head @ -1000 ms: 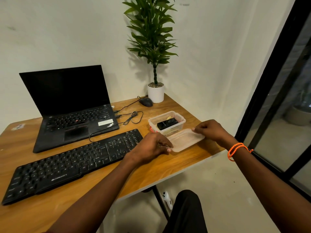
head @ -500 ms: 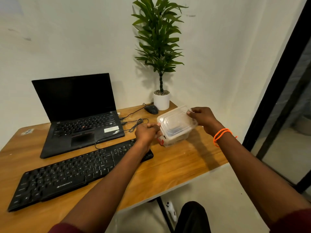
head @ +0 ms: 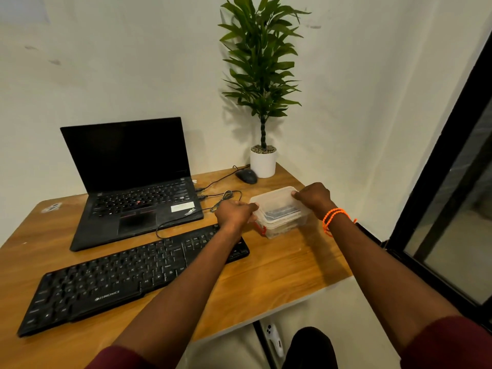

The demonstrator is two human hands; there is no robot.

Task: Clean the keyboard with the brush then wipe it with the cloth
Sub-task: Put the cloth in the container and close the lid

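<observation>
A long black keyboard (head: 111, 278) lies slantwise across the front of the wooden desk (head: 279, 270). To its right stands a clear plastic container (head: 282, 222) with its clear lid (head: 274, 202) lying on top; a dark object shows dimly through the plastic. My left hand (head: 234, 213) grips the lid's left edge. My right hand (head: 312, 195), with orange bands at the wrist, grips the lid's far right corner. My left forearm crosses over the keyboard's right end. No brush or cloth shows in the open.
An open black laptop (head: 133, 187) stands behind the keyboard, with cables (head: 223, 198) trailing to its right. A black mouse (head: 246, 176) and a potted plant (head: 263, 161) stand at the far corner. The desk's right edge lies close to the container.
Both hands lifted the lid from the desk in front of the container, carried it over the box and set it down on top. The view shifted upward.
</observation>
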